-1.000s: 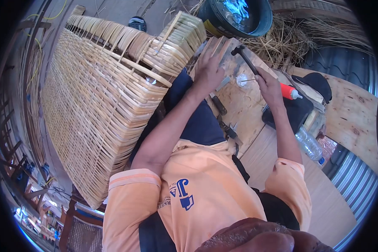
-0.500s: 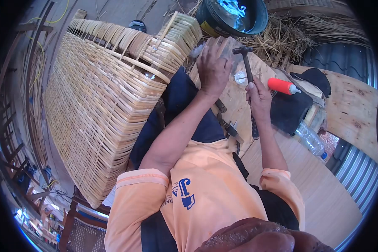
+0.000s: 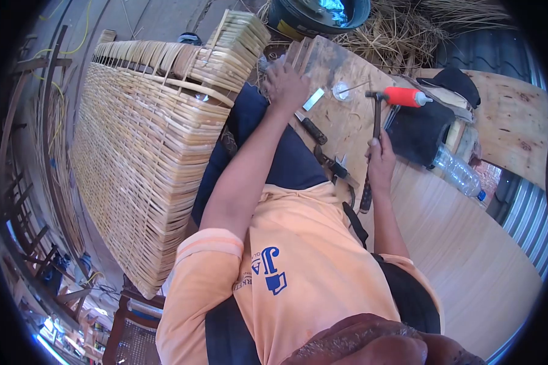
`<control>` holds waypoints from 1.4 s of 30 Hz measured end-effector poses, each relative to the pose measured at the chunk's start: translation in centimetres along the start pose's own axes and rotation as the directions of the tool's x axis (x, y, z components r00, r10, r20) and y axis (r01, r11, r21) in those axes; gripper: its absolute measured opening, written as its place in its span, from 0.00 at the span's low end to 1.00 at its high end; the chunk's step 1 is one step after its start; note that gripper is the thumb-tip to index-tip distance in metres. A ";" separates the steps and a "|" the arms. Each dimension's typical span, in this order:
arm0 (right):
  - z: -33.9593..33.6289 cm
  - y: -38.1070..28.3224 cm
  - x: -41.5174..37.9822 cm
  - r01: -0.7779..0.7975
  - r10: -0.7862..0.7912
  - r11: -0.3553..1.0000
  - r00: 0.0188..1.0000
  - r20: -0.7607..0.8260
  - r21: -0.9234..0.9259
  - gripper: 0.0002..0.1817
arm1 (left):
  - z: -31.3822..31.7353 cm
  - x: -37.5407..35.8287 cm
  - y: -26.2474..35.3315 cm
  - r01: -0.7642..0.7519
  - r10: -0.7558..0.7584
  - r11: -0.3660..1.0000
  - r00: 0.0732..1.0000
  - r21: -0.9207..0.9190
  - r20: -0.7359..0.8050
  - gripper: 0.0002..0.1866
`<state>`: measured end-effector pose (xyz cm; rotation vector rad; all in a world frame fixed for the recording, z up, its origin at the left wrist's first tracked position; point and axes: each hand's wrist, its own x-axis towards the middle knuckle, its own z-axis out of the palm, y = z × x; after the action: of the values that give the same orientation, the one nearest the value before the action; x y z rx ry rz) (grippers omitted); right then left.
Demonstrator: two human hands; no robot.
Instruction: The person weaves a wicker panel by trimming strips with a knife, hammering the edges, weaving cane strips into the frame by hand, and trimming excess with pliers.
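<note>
My right hand [image 3: 380, 163] is closed around the handle of a hammer [image 3: 377, 112]. The hammer's head points away from me, close to a red squeeze bottle [image 3: 400, 96]. My left hand [image 3: 287, 88] reaches forward at the near end of a wooden board [image 3: 371, 79], its fingers spread; whatever lies under the fingertips is hidden. Left of that hand stands a large woven rattan panel [image 3: 152, 134]. On the board lie a dark-handled knife [image 3: 312, 129], a small pale rectangular piece [image 3: 313, 99] and a small round clear container [image 3: 341, 91].
A dark bucket [image 3: 280, 23] stands beyond the board, with loose fibre strands [image 3: 393, 45] beside it. To the right are a black cap [image 3: 453, 82], a black pad [image 3: 417, 131] and a plastic bottle [image 3: 460, 173]. Another dark metal tool [image 3: 338, 169] lies by my waist.
My left hand has drawn back and leftward, uncovering the pale piece and the knife. My right hand has lowered the hammer toward me and slightly right.
</note>
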<state>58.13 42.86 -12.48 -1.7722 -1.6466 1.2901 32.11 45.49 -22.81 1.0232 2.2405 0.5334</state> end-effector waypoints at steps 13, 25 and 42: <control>0.6 11.1 -0.8 0.009 -0.140 0.697 0.982 -0.123 -0.717 0.20 | -3.0 -4.7 -0.1 0.168 0.145 0.767 0.895 -0.619 0.422 0.15; 11.4 6.2 2.0 0.524 -0.438 0.672 0.851 0.290 -0.523 0.21 | -27.0 -16.8 -3.6 -0.223 0.247 0.853 0.969 -0.473 -0.013 0.17; 9.6 -2.4 -1.7 -0.057 0.059 0.998 0.980 0.188 -0.015 0.14 | -29.0 7.4 -30.2 0.376 -0.284 0.915 0.857 0.144 -0.431 0.29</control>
<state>49.13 39.00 -14.72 -1.7624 -1.7129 1.5199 -7.27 29.51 -21.74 0.6373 2.8259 0.3656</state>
